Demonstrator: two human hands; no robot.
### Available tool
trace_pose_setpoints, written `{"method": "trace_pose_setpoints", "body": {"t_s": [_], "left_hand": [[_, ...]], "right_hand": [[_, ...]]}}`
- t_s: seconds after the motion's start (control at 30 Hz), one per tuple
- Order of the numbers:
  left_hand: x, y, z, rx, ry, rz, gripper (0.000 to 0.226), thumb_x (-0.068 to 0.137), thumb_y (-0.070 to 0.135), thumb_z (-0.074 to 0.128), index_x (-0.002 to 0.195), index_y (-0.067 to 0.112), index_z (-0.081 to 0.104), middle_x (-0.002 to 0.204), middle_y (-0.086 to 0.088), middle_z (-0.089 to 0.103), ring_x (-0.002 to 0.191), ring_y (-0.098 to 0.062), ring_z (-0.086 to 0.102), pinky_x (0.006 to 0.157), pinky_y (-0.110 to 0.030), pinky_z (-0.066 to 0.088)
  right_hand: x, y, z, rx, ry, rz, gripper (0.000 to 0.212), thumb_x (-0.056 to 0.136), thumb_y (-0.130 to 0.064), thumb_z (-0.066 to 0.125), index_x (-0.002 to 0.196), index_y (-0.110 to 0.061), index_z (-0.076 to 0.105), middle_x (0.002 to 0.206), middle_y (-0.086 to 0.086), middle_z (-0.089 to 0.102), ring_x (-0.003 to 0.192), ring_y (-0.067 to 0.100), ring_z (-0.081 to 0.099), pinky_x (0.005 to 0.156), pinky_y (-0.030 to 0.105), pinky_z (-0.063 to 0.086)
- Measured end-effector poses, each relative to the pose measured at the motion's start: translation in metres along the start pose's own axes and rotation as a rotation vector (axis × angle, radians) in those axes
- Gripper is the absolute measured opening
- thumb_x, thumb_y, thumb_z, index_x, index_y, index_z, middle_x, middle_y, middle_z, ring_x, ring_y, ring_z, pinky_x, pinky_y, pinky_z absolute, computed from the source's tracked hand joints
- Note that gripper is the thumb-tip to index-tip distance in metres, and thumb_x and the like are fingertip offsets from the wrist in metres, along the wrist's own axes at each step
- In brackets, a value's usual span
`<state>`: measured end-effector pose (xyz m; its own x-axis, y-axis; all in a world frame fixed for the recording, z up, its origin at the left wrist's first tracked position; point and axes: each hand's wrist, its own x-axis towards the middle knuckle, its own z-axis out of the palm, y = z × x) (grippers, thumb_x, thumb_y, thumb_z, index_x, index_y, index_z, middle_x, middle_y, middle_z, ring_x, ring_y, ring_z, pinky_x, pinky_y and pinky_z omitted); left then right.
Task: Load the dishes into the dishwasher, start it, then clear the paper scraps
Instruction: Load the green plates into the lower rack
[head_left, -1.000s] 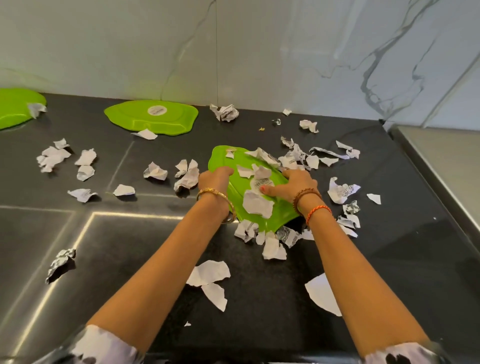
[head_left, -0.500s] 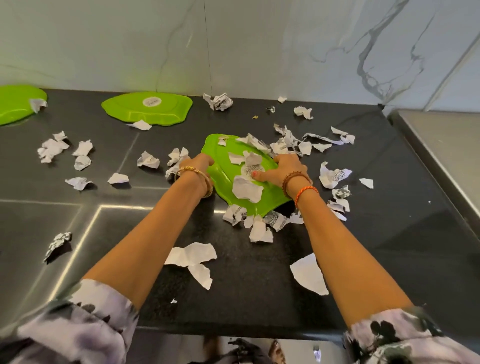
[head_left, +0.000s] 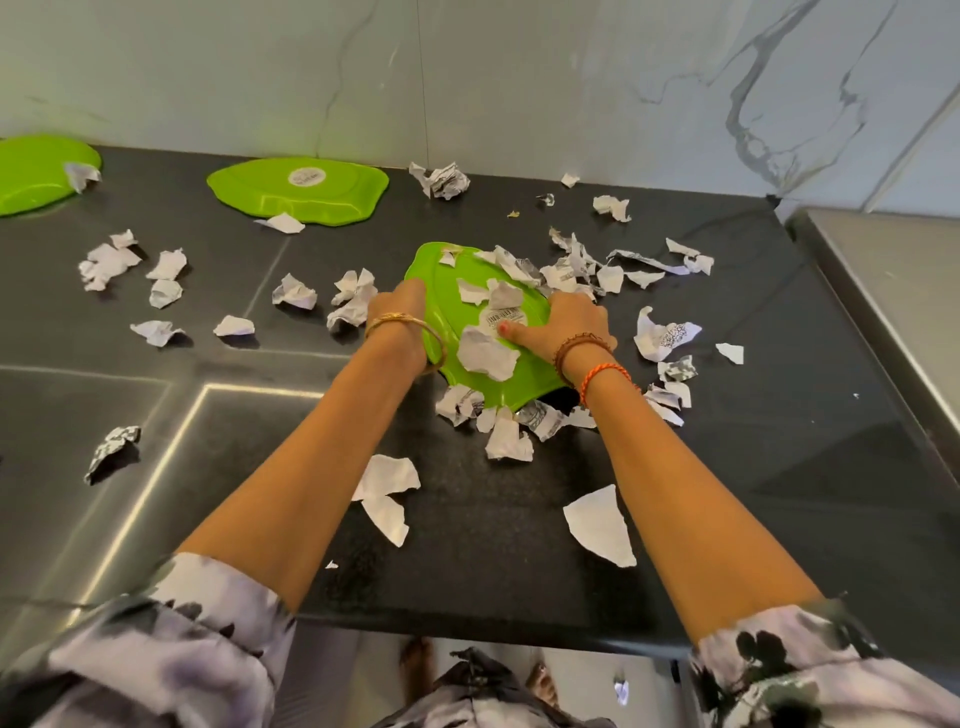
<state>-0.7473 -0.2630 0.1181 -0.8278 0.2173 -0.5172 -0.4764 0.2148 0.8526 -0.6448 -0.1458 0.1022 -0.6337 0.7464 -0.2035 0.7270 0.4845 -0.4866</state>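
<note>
- She has the green plate (head_left: 441, 317) near the middle of the black countertop (head_left: 779, 493), tilted, its near edge down on the stone. The left hand (head_left: 397, 312) is curled round its left rim; the right hand (head_left: 558, 325) grips the right rim, thumb lying on the plate's face.
- Loose paper scraps (head_left: 488, 353) lie on that tilted face. If she lifts it towards the dishwasher as it is, I'd expect them to slide off onto the floor or ride into the machine.
- More scraps are bunched against the plate's near edge and right side; dragging the plate could push them towards the front edge of the countertop and over it.
- One scrap (head_left: 621, 691) lies on the floor below the front edge already, near her feet, and is easy to miss.
- Two further green plates sit along the back edge, one left of centre (head_left: 244, 187) and one at the far left (head_left: 31, 176), a scrap resting on the latter's rim. They look not yet loaded, so the loading seems unfinished.
- The plate looks smooth and light; a loose grip could let it slip.
</note>
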Motion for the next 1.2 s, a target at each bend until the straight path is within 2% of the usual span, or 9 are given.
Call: {"method": "trace_pose_setpoints", "body": {"t_s": [0.13, 0.27, 0.53, 0.63, 0.73, 0.83, 0.93, 1.03, 1.2], "left_hand": [[0.008, 0.001, -0.011, -0.107, -0.061, -0.123, 0.028, 0.085, 0.021, 0.052, 0.111, 0.012, 0.055, 0.103, -0.004, 0.059, 0.082, -0.018, 0.055, 0.061, -0.025, 0.043], [0.000, 0.012, -0.016, -0.067, -0.138, -0.167, 0.026, 0.094, 0.022, 0.045, 0.070, 0.012, 0.045, 0.058, 0.003, 0.052, 0.064, -0.011, 0.045, 0.059, -0.028, 0.039], [-0.017, 0.030, -0.012, -0.140, -0.308, -0.057, 0.021, 0.096, 0.004, 0.042, 0.076, 0.006, 0.046, 0.075, -0.008, 0.054, 0.061, -0.017, 0.056, 0.088, -0.032, 0.049], [-0.030, 0.060, -0.008, -0.240, -0.266, 0.099, 0.025, 0.093, -0.004, 0.043, 0.069, 0.005, 0.045, 0.055, -0.007, 0.057, 0.032, -0.010, 0.056, 0.042, -0.021, 0.052], [-0.038, 0.097, -0.016, -0.360, -0.246, 0.185, 0.031, 0.090, -0.005, 0.043, 0.061, 0.005, 0.039, 0.033, -0.003, 0.045, 0.023, -0.005, 0.045, 0.037, -0.023, 0.049], [-0.038, 0.118, -0.023, -0.397, -0.212, 0.229, 0.027, 0.085, -0.002, 0.048, 0.061, 0.006, 0.042, 0.058, -0.006, 0.044, 0.043, -0.007, 0.051, 0.047, -0.022, 0.052], [-0.050, 0.121, -0.027, -0.398, -0.269, 0.283, 0.019, 0.087, 0.002, 0.051, 0.070, 0.008, 0.047, 0.077, -0.003, 0.048, 0.061, -0.006, 0.051, 0.058, -0.016, 0.051], [-0.058, 0.117, -0.026, -0.456, -0.356, 0.231, 0.007, 0.093, 0.004, 0.047, 0.087, 0.007, 0.048, 0.081, 0.001, 0.046, 0.065, -0.002, 0.047, 0.052, -0.006, 0.044], [-0.065, 0.118, -0.020, -0.641, -0.302, 0.132, 0.020, 0.088, -0.004, 0.051, 0.070, 0.004, 0.045, 0.077, -0.008, 0.045, 0.066, -0.016, 0.049, 0.074, -0.026, 0.057]], "right_hand": [[0.009, 0.004, 0.003, 0.008, -0.037, -0.036, 0.073, 0.070, -0.066, 0.063, 0.119, -0.012, 0.052, 0.132, 0.014, 0.045, 0.123, 0.036, 0.040, 0.100, 0.049, 0.037], [0.010, 0.005, -0.001, 0.049, -0.062, -0.033, 0.081, 0.071, -0.064, 0.063, 0.132, -0.015, 0.046, 0.139, 0.011, 0.042, 0.127, 0.034, 0.038, 0.104, 0.049, 0.034], [0.004, 0.013, -0.019, 0.379, -0.113, -0.063, 0.061, 0.087, -0.044, 0.058, 0.129, -0.001, 0.053, 0.134, 0.015, 0.051, 0.121, 0.028, 0.049, 0.099, 0.032, 0.038], [0.001, 0.013, -0.028, 0.579, 0.005, 0.033, 0.054, 0.089, -0.038, 0.057, 0.114, 0.010, 0.059, 0.106, 0.023, 0.062, 0.090, 0.026, 0.054, 0.079, 0.032, 0.044], [-0.008, 0.008, -0.041, 0.767, 0.246, -0.031, 0.038, 0.091, -0.037, 0.055, 0.084, -0.001, 0.067, 0.075, 0.006, 0.055, 0.074, 0.013, 0.046, 0.071, 0.024, 0.039], [-0.026, -0.008, -0.057, 0.944, 0.337, -0.223, 0.034, 0.090, -0.048, 0.049, 0.086, -0.018, 0.066, 0.080, 0.008, 0.064, 0.076, 0.010, 0.051, 0.070, 0.021, 0.047], [-0.036, -0.022, -0.067, 0.941, 0.161, -0.452, 0.059, 0.058, -0.086, 0.047, 0.086, -0.037, 0.065, 0.083, -0.020, 0.067, 0.078, -0.006, 0.061, 0.071, 0.013, 0.051], [-0.033, -0.023, -0.063, 0.874, 0.177, -0.574, 0.027, 0.072, -0.047, 0.070, 0.094, -0.033, 0.063, 0.089, -0.013, 0.067, 0.084, -0.001, 0.062, 0.072, 0.009, 0.048], [-0.027, -0.028, -0.050, 0.711, 0.452, -0.564, 0.019, 0.091, -0.009, 0.056, 0.109, -0.008, 0.064, 0.077, -0.018, 0.057, 0.068, -0.010, 0.057, 0.062, 0.002, 0.041]]}}
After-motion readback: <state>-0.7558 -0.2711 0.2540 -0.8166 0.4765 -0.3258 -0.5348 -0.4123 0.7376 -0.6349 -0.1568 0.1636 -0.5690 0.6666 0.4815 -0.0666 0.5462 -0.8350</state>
